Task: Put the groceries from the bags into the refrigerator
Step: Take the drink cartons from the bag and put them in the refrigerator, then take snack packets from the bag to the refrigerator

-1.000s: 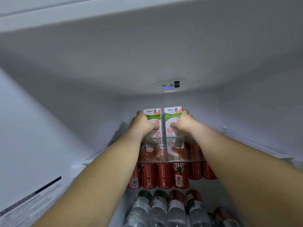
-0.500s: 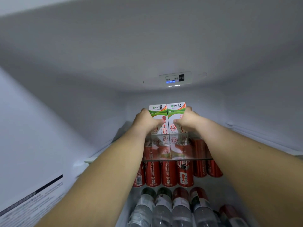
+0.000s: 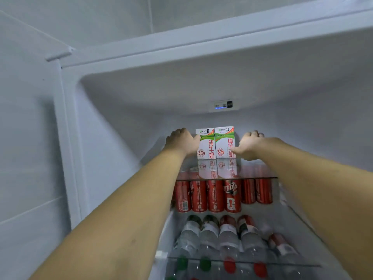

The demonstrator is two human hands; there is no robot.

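Between both hands (image 3: 214,145), milk cartons (image 3: 215,143).

milk cartons (image 3: 215,143) | two, white-green | upright, touching | top glass shelf (image 3: 260,177)

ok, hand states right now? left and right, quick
Left hand: open, beside the left milk carton, thumb at its edge, gripping nothing.
Right hand: open, thumb touching the right milk carton, not gripping it.

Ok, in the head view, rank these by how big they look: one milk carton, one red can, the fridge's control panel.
1. Red can and milk carton: look about alike, and the can sits nearer the camera, so unranked.
2. Control panel, smallest.
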